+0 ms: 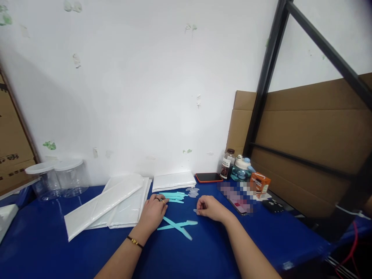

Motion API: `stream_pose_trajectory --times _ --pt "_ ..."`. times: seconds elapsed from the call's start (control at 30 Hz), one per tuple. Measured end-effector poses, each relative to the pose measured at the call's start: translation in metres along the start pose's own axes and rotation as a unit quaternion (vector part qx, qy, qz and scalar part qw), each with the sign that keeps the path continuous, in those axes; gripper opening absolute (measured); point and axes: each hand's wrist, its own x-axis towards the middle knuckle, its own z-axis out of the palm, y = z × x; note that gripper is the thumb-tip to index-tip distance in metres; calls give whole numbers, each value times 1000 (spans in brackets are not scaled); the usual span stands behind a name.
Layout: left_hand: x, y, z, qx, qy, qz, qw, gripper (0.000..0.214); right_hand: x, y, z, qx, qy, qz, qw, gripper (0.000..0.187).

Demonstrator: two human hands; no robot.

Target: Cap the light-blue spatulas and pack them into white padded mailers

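Note:
My left hand (154, 209), with rings and a bracelet, has its fingers curled down at the left ends of several turquoise eyebrow razors (174, 197). It seems to pinch one of them, though its fingertips are partly hidden. My right hand (207, 206) is closed in a pinch on a small clear blade cap (195, 210), whose tip sticks out to the left. Two more eyebrow razors (181, 229) lie crossed on the blue table in front, between my forearms. Behind my right hand is a small pile of clear blade caps (192, 192).
White plastic packets (124, 209) lie left, another white stack (173, 181) behind the razors. Clear jars (71, 178) stand far left. A red-edged phone (209, 178), brown-capped bottle (227, 164), blue-tinted bottle (241, 170), orange box (260, 184) and black rack post (263, 85) occupy the right.

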Motion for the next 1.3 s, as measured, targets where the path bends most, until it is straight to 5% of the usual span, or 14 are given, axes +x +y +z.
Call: stream_pose_trajectory --times 0.37,0.7,0.93,1.13,1.3 --pt "2 2 -8 -83 -48 -44 994 10 11 -19 17 84 18 -36 996 13" --pt "3 2 4 -150 -80 -63 983 14 14 -23 25 24 44 -51 997 13" --pt "2 13 6 -162 -123 -31 979 18 13 -28 31 17 4 -88 996 14" --pt "1 1 -3 -45 11 -15 999 34 23 -14 -4 -59 186 -15 981 16" --pt "-2 -5 -6 27 -12 -39 999 35 39 -12 -7 -134 133 -25 982 17"
